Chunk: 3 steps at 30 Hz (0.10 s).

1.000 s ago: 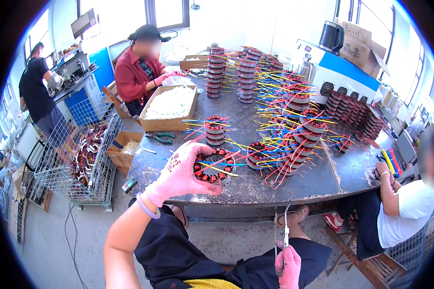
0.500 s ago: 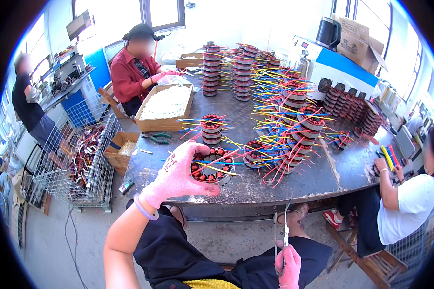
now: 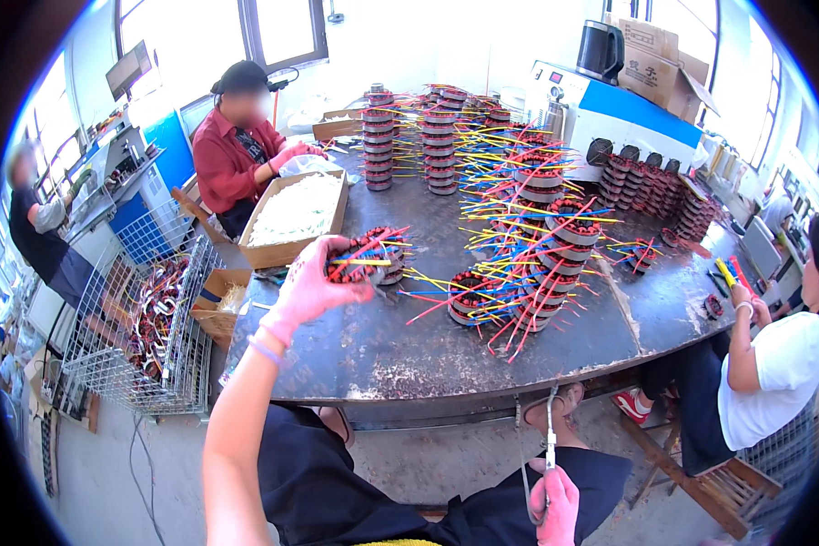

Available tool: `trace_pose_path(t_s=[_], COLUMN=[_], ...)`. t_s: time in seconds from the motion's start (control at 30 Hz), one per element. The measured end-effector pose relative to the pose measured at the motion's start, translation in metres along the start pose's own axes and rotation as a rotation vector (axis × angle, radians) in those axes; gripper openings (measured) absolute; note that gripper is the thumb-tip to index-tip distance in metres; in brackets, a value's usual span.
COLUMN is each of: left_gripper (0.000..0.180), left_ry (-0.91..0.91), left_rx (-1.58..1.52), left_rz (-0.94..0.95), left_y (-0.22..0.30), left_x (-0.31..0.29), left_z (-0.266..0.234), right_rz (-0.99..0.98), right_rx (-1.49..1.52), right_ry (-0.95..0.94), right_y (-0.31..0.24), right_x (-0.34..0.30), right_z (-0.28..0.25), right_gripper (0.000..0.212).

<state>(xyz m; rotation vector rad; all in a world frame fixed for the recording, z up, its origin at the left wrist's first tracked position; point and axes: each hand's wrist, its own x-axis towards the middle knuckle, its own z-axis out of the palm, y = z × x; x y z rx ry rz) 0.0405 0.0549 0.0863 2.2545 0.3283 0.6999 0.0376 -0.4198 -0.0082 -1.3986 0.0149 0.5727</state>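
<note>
Left hand (image 3: 308, 289), in a pink glove, was raised over the near left part of the round dark table (image 3: 391, 350). Fingers curled around a ring-shaped wound coil (image 3: 359, 264) with red, yellow and blue leads sticking out to the right; coil was held off the tabletop, close beside a small stack of similar coils (image 3: 389, 247) standing behind it.

Right hand (image 3: 555, 505), also pink-gloved, sat low by the person's lap, below the table edge. Fist was closed around the handles of a thin metal tool (image 3: 550, 435) pointing straight up; it looked like scissors or snips, though the view there was too small to be sure.

Middle of the table: a dense heap of coils (image 3: 519, 246), their coloured wires splayed in all directions. Taller neat columns of coils (image 3: 409, 150) stood at the far side, and darker stacks (image 3: 651, 182) along the right rim.

Left of the table: an open cardboard box (image 3: 296, 218) of pale material, and a wire mesh basket (image 3: 132, 341) with more coils on the floor.

Other people: one in a red top (image 3: 237, 164) seated at the far left of the table, hands in pink gloves; one in a white shirt (image 3: 773, 373) seated at the right edge; a third standing far left at a bench.
</note>
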Motion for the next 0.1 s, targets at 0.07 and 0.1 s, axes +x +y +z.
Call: trace_pose_path(t_s=[0.07,0.1], left_gripper=[0.089,0.092], left_ry=[0.010,-0.016], left_rx=[-0.132,0.002], left_rz=[-0.083,-0.073], left_y=[-0.016,-0.031], left_x=[0.030,0.042], left_z=[0.003,0.002], right_rz=[-0.047,0.001], right_rx=[-0.032,-0.006], right_ry=[0.006,0.047], right_y=[-0.001,0.005], right_x=[0.006,0.005], right_z=[-0.004,-0.010], right_gripper=[0.040,0.043])
